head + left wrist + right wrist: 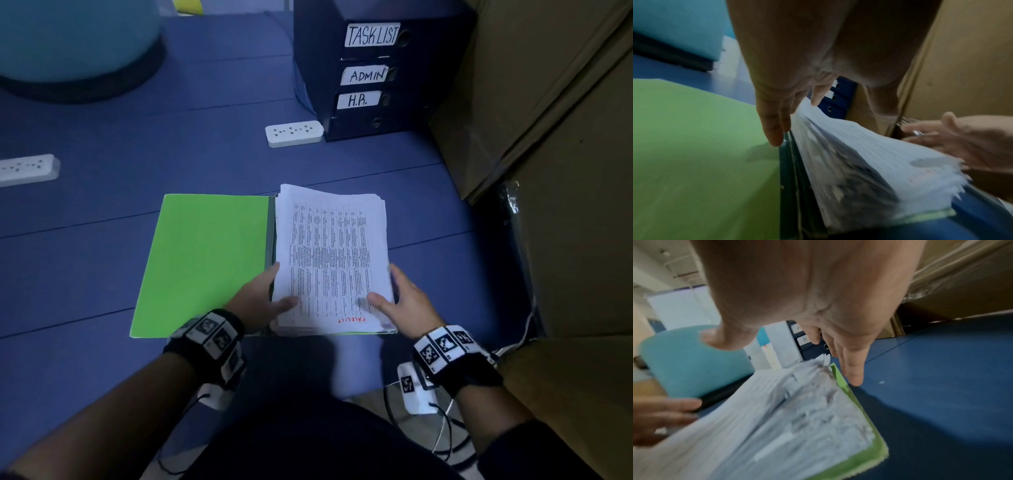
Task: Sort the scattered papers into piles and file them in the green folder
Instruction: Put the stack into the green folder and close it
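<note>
The green folder (205, 260) lies open on the blue floor, its left cover bare. A thick stack of printed papers (332, 253), with "TASKLIST" in red on the near edge, rests on its right half. My left hand (263, 294) is at the stack's near left edge, thumb on the top sheet and fingers straight down the side (774, 129). My right hand (404, 294) mirrors it at the near right edge, thumb on top and fingers straight beside the stack (853, 369). In the wrist views the stack's edges (869, 154) (777, 426) look uneven and blurred.
Dark blue binders labelled TASKLIST, ADMIN and H.R. (370, 75) are stacked behind the folder. A white power strip (294, 133) lies beside them, another (27, 169) at far left. Cardboard boxes (548, 137) wall the right side. A teal ball (75, 37) sits back left.
</note>
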Available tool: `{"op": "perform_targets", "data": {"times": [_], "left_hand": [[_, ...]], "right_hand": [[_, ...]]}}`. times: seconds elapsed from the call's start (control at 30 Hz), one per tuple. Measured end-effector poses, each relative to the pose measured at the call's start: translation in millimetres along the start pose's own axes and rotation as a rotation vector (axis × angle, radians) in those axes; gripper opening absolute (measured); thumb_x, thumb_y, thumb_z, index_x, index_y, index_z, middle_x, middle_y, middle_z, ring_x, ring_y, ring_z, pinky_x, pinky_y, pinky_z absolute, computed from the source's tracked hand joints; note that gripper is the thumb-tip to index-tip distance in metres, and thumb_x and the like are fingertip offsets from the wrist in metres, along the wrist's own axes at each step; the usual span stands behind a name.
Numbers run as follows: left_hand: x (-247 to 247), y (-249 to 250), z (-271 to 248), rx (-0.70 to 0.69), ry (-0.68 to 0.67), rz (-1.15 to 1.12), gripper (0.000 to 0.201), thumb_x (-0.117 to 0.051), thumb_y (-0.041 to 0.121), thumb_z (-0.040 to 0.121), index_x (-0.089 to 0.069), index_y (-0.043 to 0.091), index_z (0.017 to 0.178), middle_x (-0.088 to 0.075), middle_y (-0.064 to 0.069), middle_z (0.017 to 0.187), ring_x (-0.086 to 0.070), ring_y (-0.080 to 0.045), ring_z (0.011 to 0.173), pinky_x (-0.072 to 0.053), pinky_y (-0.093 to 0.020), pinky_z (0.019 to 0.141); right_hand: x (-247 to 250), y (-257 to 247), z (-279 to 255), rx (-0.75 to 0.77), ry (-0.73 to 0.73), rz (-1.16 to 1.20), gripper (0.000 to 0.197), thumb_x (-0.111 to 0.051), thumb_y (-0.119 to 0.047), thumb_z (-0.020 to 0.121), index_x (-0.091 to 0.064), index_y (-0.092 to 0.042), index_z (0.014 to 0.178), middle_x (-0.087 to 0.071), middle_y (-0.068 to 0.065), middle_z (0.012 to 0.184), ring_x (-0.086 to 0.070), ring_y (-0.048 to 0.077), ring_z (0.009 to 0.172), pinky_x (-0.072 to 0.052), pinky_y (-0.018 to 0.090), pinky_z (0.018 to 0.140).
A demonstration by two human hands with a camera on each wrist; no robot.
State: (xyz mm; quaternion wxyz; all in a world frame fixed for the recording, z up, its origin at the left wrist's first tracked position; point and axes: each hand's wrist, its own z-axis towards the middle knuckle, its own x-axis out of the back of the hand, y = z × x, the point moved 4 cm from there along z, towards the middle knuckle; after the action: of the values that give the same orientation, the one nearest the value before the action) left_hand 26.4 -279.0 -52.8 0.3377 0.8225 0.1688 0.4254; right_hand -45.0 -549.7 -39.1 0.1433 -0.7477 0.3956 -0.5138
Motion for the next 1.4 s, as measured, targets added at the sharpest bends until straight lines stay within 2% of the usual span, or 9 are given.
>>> {"op": "perform_targets", "data": {"times": [0.1,0.3,0.5,0.67,0.9,1.0,1.13,1.27,1.4], "left_hand": [[18.1,-22.8,0.6,0.109,0.134,-0.056,0.076,-0.062,0.036,0.089,-0.024,0.006,0.148,-0.032,-0.011,0.152,-0.035,-0.024,0.137,-0.03,-0.039,0.112],[80.3,-124.8,-38.5,0.779,0.404,0.202,0.091,-0.076,0.046,0.073,-0.033,0.003,0.141,-0.036,-0.029,0.139,-0.035,-0.047,0.127,-0.033,-0.052,0.105],[83.8,-135.1,-46.4,0.854,0.416,0.282,0.1,-0.082,0.049,0.065,-0.029,0.007,0.139,-0.036,-0.03,0.135,-0.033,-0.046,0.124,-0.031,-0.05,0.103],[90.6,-155.8,-46.7,0.938,0.432,0.076,0.104,-0.089,0.043,0.056,-0.031,0.012,0.136,-0.034,-0.027,0.134,-0.039,-0.049,0.121,-0.037,-0.057,0.099],[102.9,-173.0,-46.4,0.996,0.35,0.071,0.093,-0.082,0.058,0.057,-0.048,0.003,0.124,-0.048,-0.025,0.128,-0.045,-0.041,0.118,-0.039,-0.046,0.099],[112.6,-172.8,-43.8,0.907,0.282,-0.039,0.065,-0.075,0.052,0.07,-0.064,-0.001,0.106,-0.061,-0.022,0.114,-0.055,-0.037,0.105,-0.046,-0.04,0.089],[142.3,-153.8,-59.1,0.621,0.47,-0.308,0.025,-0.075,0.006,0.076,-0.051,0.006,0.069,-0.054,-0.014,0.068,-0.052,-0.025,0.064,-0.05,-0.036,0.057],[164.6,-79.0,-78.0,0.131,0.348,-0.705,0.035,-0.073,-0.003,0.065,-0.051,0.015,0.085,-0.065,-0.004,0.071,-0.06,-0.016,0.062,-0.051,-0.024,0.053],[133.5,26.0,-66.5,-0.205,-0.008,-0.739,0.07,-0.087,0.032,0.057,-0.052,0.019,0.115,-0.065,0.002,0.081,-0.063,-0.008,0.076,-0.051,-0.018,0.069]], "right_hand": [[-3.8,-1.7,1.7,-0.052,0.014,-0.02,0.085,-0.064,-0.048,0.084,-0.024,-0.012,0.15,-0.032,0.008,0.153,-0.031,0.023,0.14,-0.025,0.037,0.115],[3.3,-53.0,-2.6,0.106,0.073,-0.339,0.076,-0.062,-0.054,0.083,-0.033,-0.022,0.145,-0.018,0.003,0.158,-0.018,0.019,0.144,-0.013,0.045,0.116],[-51.6,-144.4,18.7,0.252,-0.136,-0.459,0.066,-0.066,-0.03,0.087,-0.032,-0.024,0.143,-0.012,0.004,0.159,-0.017,0.026,0.143,-0.013,0.056,0.113],[-82.6,-175.1,79.2,0.173,-0.183,-0.573,0.093,-0.069,0.003,0.074,-0.019,-0.024,0.147,-0.002,-0.001,0.159,-0.015,0.035,0.142,-0.025,0.066,0.106],[-95.7,-160.4,101.5,0.064,-0.36,-0.732,0.108,-0.082,-0.019,0.068,-0.011,-0.021,0.15,0.007,-0.001,0.16,-0.003,0.042,0.143,-0.034,0.062,0.105],[-101.8,-155.3,106.6,0.069,-0.354,-0.742,0.105,-0.082,-0.02,0.067,-0.014,-0.025,0.147,0.005,-0.003,0.159,-0.003,0.041,0.143,-0.035,0.063,0.104],[-102.2,-149.6,113.3,0.089,-0.369,-0.763,0.112,-0.086,-0.022,0.064,-0.013,-0.027,0.148,0.005,-0.005,0.159,-0.007,0.04,0.142,-0.034,0.067,0.101],[-102.3,-140.9,119.9,0.115,-0.363,-0.79,0.115,-0.088,-0.029,0.06,-0.012,-0.035,0.146,0.005,-0.009,0.158,-0.008,0.038,0.143,-0.03,0.072,0.096],[-93.0,-143.7,115.1,0.139,-0.372,-0.735,0.11,-0.087,-0.033,0.062,-0.016,-0.032,0.147,0.001,-0.015,0.158,-0.01,0.034,0.143,-0.03,0.069,0.098]]}}
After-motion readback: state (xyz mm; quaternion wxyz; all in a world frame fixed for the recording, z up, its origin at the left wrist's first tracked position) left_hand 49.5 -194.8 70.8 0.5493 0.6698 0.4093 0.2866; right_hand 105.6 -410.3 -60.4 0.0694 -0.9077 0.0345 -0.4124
